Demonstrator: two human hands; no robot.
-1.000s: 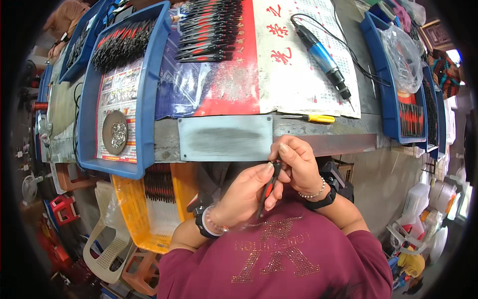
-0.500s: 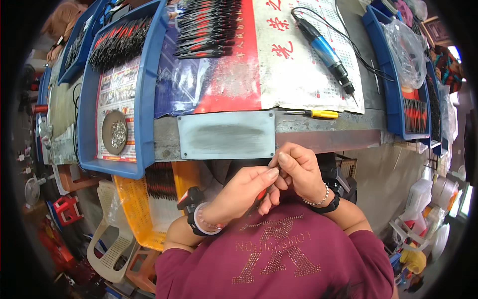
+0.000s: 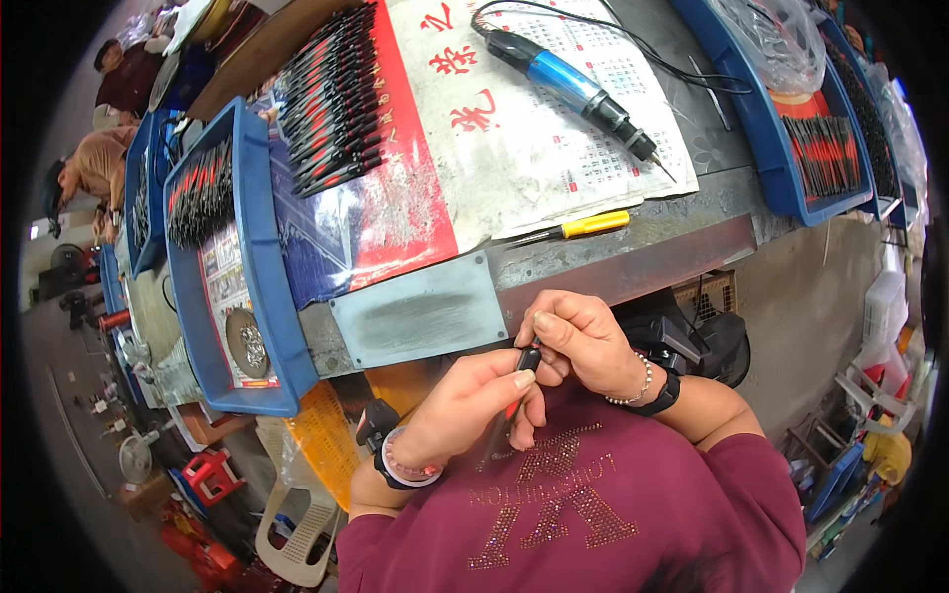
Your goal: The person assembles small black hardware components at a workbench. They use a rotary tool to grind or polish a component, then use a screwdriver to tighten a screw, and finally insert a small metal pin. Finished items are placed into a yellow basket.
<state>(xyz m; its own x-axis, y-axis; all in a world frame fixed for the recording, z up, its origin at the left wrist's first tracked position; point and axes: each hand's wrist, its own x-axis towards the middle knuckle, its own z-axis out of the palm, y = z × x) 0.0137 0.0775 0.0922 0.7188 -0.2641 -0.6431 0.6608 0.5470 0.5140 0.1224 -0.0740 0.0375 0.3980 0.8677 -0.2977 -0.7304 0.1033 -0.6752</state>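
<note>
Close to my chest, my left hand (image 3: pixel 473 397) grips a slim black-and-red tool (image 3: pixel 528 361) between thumb and fingers. Its dark end points up toward my other hand, and a red part shows below the thumb. My right hand (image 3: pixel 581 344) is closed at the tool's upper end, thumb against forefinger. Whatever small part those fingertips may pinch is hidden. Just beyond the hands lies a grey-blue plate (image 3: pixel 420 314) with a dark smudge, set at the bench edge.
A yellow-handled screwdriver (image 3: pixel 595 224) and a blue electric screwdriver (image 3: pixel 573 84) lie on the bench. Rows of similar black-and-red tools (image 3: pixel 336 109) stand farther back. At left, a blue tray (image 3: pixel 287 326) holds a dish (image 3: pixel 247 343) of small shiny parts; another blue tray (image 3: pixel 781 168) is at right.
The view has turned, so the bench now slants. The tool's black upper end shows more clearly between my hands, which remain close together.
</note>
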